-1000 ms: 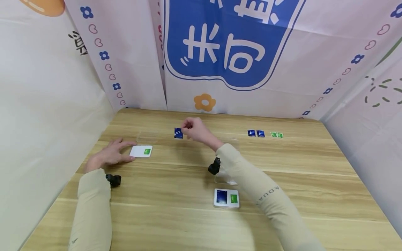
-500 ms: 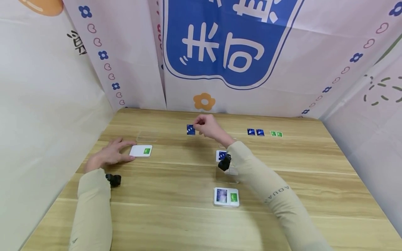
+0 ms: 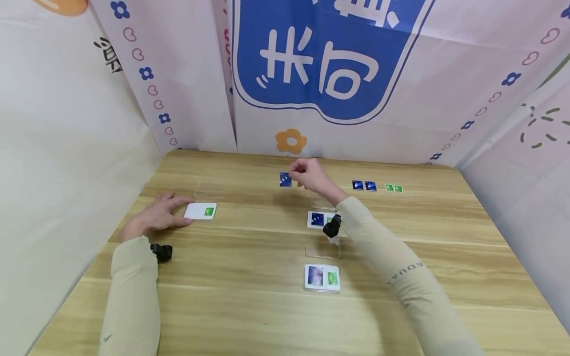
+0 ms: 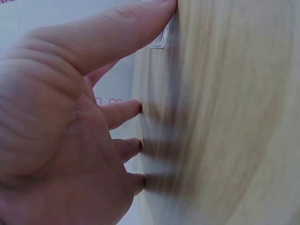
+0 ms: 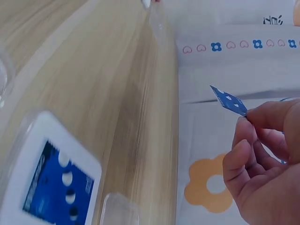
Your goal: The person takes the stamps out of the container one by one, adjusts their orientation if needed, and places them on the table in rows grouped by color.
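My right hand pinches a small dark-blue square sticker with pale moon shapes between thumb and forefinger, raised over the far part of the table. In the right wrist view the sticker is held by one corner. My left hand rests at the table's left side, thumb and forefinger gripping opposite edges of a white card bearing one green square sticker. Its other fingertips touch the wood in the left wrist view. Below the right wrist lies a white card with a blue moon sticker and a partly covered green one.
Clear plastic lids lie behind the left card and near the right wrist. A boxed card with purple and green stickers sits nearer. Two blue stickers and two green stickers lie at the back right. Printed cloth walls surround the table.
My right hand has carried the blue sticker to the right. The moon-sticker card under its forearm has come into view. My left hand keeps its place on the white card.
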Demonstrator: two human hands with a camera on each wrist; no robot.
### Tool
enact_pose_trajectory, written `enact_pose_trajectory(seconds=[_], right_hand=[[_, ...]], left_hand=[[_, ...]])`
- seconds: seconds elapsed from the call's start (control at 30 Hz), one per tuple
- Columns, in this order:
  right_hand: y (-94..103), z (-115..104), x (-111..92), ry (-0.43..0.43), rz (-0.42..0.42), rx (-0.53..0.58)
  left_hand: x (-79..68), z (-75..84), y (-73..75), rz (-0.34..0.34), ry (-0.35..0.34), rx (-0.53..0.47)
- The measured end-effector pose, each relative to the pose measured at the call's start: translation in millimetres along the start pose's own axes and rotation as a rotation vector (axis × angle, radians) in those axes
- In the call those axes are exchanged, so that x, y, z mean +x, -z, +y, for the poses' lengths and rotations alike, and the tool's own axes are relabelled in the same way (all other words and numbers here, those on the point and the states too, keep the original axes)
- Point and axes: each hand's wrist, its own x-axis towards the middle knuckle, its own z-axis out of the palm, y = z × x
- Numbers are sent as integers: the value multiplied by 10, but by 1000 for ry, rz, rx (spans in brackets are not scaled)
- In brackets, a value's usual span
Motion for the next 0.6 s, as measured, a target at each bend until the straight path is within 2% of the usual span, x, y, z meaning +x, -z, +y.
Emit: enact_pose_trajectory(seconds=[0.4, 0.6], right_hand=[[226, 174, -75, -51, 37, -50], [368, 263, -116, -75, 40, -33]], left_hand=[[-46, 3, -11, 6, -15, 16], [-30, 22, -11, 3, -12, 3]])
